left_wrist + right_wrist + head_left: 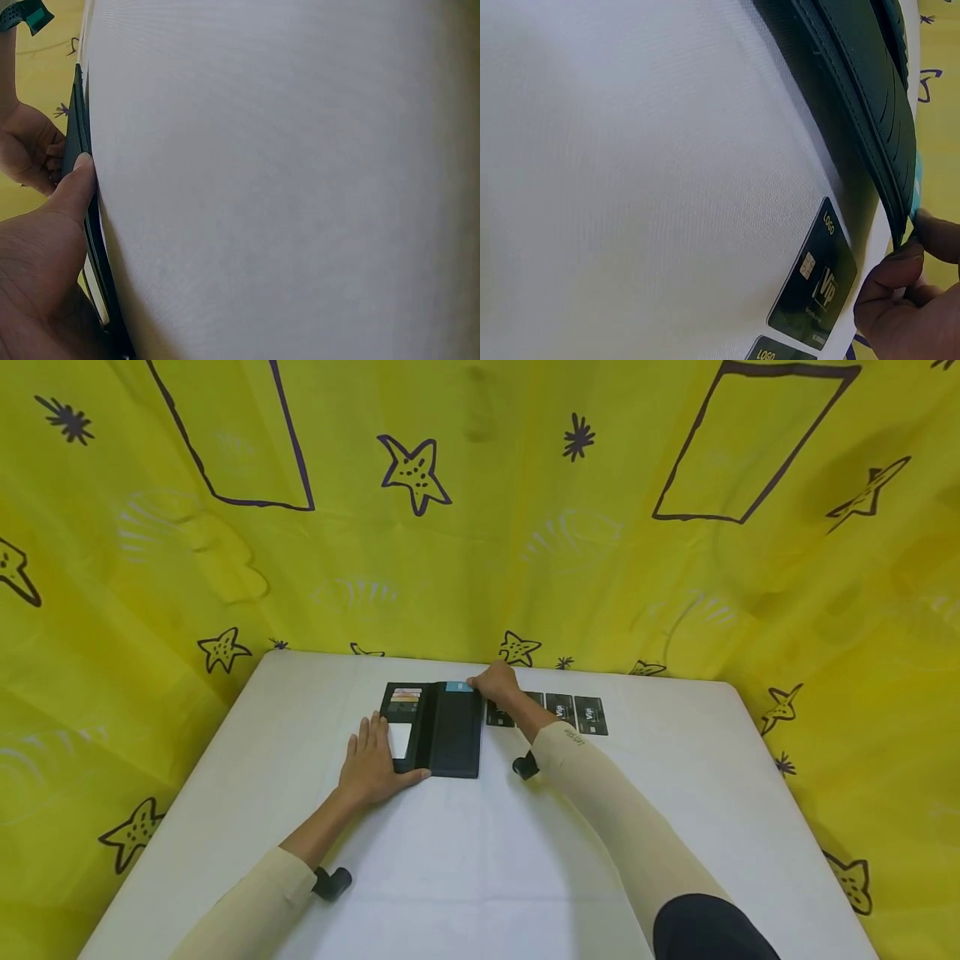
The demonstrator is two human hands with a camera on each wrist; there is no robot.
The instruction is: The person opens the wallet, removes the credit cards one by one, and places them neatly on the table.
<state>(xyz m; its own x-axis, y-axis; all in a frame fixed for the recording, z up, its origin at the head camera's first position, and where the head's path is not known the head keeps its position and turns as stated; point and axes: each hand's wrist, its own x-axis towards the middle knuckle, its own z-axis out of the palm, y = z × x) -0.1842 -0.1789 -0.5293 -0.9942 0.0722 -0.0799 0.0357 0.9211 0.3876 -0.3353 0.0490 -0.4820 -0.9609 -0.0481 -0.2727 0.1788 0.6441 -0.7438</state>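
Observation:
A black wallet [456,735] lies spread open near the back of the table. Its left side holds several cards in slots [405,697] and a white card [400,741]; a light-blue card [459,687] shows at the top of the right side. My left hand [369,768] rests on the wallet's left side, fingers straight, with the thumb along the lower edge. With thumb and forefinger, my right hand [919,289] pinches the wallet's upper right corner, close beside the blue card. In the right wrist view, that edge of the wallet [855,97] stands raised above the tabletop.
Several black VIP cards [591,716] lie in a row right of the wallet, partly covered by my right forearm. White cloth covers the table [465,860]. Behind it hangs a yellow curtain [480,552] with drawn stars. Each wrist bears a small black camera [332,883].

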